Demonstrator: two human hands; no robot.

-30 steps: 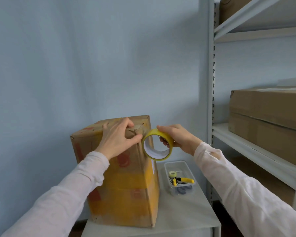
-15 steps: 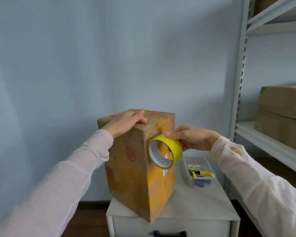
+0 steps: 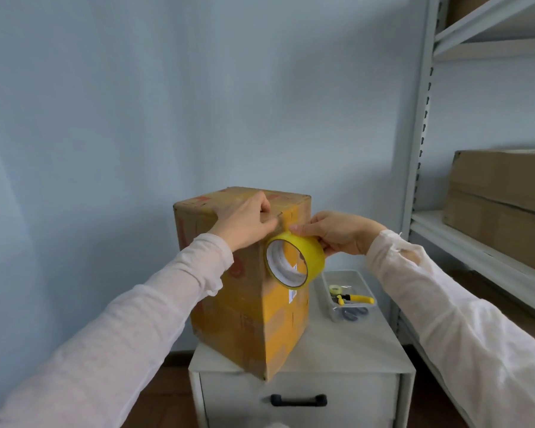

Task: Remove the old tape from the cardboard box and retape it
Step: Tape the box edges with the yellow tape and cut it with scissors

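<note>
Blue wall, cardboard box (image 3: 244,319) on white surface (image 3: 352,347): retaping likely begins.
Left hand (image 3: 244,223) slid to the box's top corner, fingers curled, grip unclear; fingers of the right hand (image 3: 337,233) clamp the yellow tape roll (image 3: 312,257) beside it.

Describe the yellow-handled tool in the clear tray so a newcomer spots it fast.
Find the white drawer cabinet beside the grey metal shelving; on its top, right of the tall brown cardboard box, sits a clear rectangular plastic tray. The yellow-handled tool lies across its middle, between a small pale tape roll and dark-handled scissors, the only long yellow item there.
</note>
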